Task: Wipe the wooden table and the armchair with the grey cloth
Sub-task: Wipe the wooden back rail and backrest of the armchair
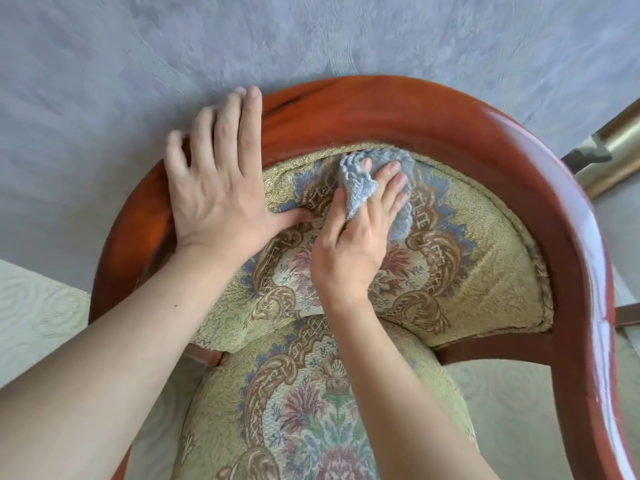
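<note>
Two hands are used: the grey cloth [375, 188] is pressed on the armchair [467, 237] back by the closed right hand [349, 247], while the chair is steadied by the flat, open left hand [214, 188]

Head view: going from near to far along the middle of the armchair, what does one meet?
Seat cushion → patterned backrest → right hand pressing the grey cloth → curved wooden frame → grey wall.

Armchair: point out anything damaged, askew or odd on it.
One mark stands out: a dark streak on the armchair's wooden top rail, just right of the left hand; scratch or stain, I cannot tell. The upholstery looks intact where the right hand presses the grey cloth.
</note>
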{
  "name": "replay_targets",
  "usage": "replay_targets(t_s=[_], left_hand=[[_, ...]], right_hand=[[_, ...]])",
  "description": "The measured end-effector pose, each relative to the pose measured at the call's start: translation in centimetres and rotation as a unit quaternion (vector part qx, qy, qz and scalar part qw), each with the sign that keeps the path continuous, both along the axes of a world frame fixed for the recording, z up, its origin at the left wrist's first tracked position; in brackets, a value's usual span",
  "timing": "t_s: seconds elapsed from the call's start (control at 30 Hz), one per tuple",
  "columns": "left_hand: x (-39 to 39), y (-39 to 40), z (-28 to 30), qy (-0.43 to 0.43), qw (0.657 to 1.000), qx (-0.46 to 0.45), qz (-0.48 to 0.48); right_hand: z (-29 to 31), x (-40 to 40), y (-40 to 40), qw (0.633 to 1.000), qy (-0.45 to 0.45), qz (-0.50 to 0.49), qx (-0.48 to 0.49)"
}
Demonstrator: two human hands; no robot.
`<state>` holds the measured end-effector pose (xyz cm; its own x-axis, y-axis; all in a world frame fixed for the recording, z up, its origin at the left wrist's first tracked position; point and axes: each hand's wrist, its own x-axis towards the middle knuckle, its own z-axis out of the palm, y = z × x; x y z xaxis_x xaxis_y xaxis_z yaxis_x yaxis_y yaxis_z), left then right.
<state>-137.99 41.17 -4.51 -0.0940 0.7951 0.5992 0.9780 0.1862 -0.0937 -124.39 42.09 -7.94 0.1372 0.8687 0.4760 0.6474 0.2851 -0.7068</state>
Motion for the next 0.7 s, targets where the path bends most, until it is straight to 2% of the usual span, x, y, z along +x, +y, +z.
replay_targets(t_s=[0.23, 0.5, 0.57, 0.6, 0.63, 0.7], left_hand=[[0.4, 0.1, -0.3, 0.002, 0.999, 0.05, 0.003], [0.6, -0.3, 0.2, -0.014, 1.0, 0.024, -0.003], [0.5, -0.8, 0.7, -0.036, 0.999, 0.008, -0.013], [0.4, -1.0, 0.9, -0.044, 0.999, -0.006, -0.02], [0.1, -1.3, 1.1, -0.046, 0.998, -0.019, -0.026], [-0.6, -2.2, 1.1, -0.037, 0.998, -0.033, -0.026]], right_hand=[[0.1, -1.2, -0.9, 0.997, 0.003, 0.077, 0.006], [1.5, 0.5, -1.9, 0.98, -0.046, 0.195, 0.007], [3.0, 2.2, -2.2, 0.973, 0.035, 0.227, -0.037], [3.9, 3.1, -2.4, 0.96, 0.118, 0.239, -0.086], [4.6, 4.1, -2.6, 0.941, 0.218, 0.225, -0.128], [5.5, 6.1, -3.1, 0.894, 0.389, 0.132, -0.176]])
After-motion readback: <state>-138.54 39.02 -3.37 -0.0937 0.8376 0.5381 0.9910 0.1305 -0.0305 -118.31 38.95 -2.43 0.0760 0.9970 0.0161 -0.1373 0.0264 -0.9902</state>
